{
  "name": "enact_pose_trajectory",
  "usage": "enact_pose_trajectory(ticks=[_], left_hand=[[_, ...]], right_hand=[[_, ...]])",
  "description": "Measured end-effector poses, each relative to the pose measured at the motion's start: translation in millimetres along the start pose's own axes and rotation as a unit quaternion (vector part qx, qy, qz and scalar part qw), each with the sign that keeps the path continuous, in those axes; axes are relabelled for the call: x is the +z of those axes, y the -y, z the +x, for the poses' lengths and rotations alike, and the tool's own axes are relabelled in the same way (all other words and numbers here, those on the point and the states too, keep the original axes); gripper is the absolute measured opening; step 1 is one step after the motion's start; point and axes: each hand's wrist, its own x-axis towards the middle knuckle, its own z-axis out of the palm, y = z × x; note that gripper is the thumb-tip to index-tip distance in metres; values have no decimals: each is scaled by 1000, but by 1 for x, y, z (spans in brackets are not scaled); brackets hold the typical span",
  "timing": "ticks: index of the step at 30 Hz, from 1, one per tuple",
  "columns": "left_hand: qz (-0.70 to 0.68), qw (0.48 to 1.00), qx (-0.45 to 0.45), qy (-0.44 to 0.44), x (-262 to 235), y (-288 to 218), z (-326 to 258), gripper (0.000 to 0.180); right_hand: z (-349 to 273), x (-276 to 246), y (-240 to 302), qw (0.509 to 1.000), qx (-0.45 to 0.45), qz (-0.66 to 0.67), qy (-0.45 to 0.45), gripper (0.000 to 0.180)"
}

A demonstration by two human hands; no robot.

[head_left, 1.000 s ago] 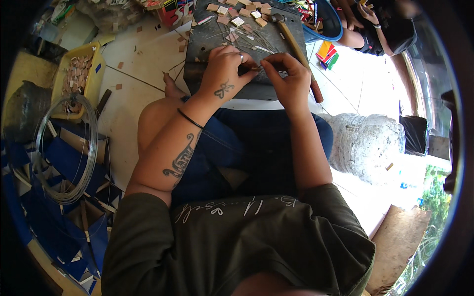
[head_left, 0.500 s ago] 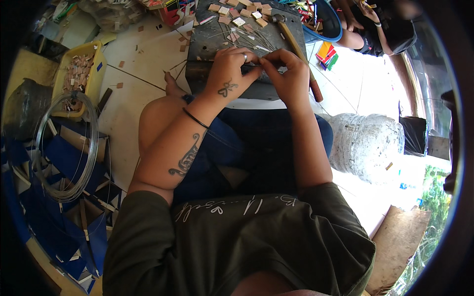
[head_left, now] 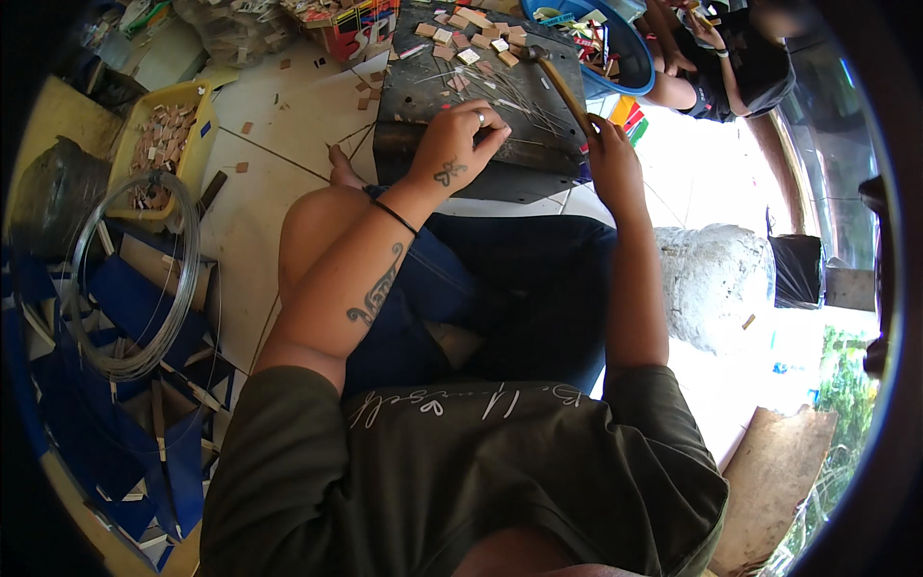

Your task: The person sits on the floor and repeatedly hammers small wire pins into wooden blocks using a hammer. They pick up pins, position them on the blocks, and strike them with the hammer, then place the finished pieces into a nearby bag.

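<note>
A dark metal work block [head_left: 481,96] lies on the floor in front of my knees, strewn with thin wire pieces [head_left: 524,96] and small wooden squares [head_left: 471,38]. My left hand [head_left: 457,144] rests on the block's near part, fingers pinched on a small piece among the wires; what it pinches is too small to tell. My right hand [head_left: 611,159] is at the block's right edge, closed around the wooden handle of a hammer [head_left: 558,82] whose head points up and left over the block.
A yellow tray [head_left: 159,144] of wooden squares and a coil of wire [head_left: 135,279] lie at the left, over blue card scraps [head_left: 115,423]. A blue basin [head_left: 596,38] stands behind the block. Another person [head_left: 731,58] sits at the top right. A grey sack [head_left: 716,284] is at the right.
My hands were together over the block's near edge. My right hand has moved right and now holds the hammer; my left hand stays on the block.
</note>
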Motion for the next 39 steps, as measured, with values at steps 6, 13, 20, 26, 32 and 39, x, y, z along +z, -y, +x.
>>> enact_pose_trajectory(ticks=[6, 13, 20, 26, 32, 39], left_hand=[[3, 1000, -2, 5, 1, 2, 0, 11], [-13, 1000, -5, 4, 2, 2, -1, 12], [-10, 1000, -13, 4, 2, 2, 0, 12], [-3, 1000, -16, 14, 0, 3, 1, 12], [-2, 1000, -11, 27, 0, 2, 1, 13], [-3, 1000, 0, 20, 2, 3, 0, 10]], right_hand=[[-64, -51, 42, 906, 201, 348, 134, 42], [-109, -77, 96, 991, -39, 131, -3, 49], [-112, -85, 95, 995, 0, 79, 63, 51], [-115, -82, 94, 991, -21, 131, 9, 50], [-111, -89, 94, 993, -21, 115, 27, 51], [-114, -95, 93, 993, -11, 105, 51, 51]])
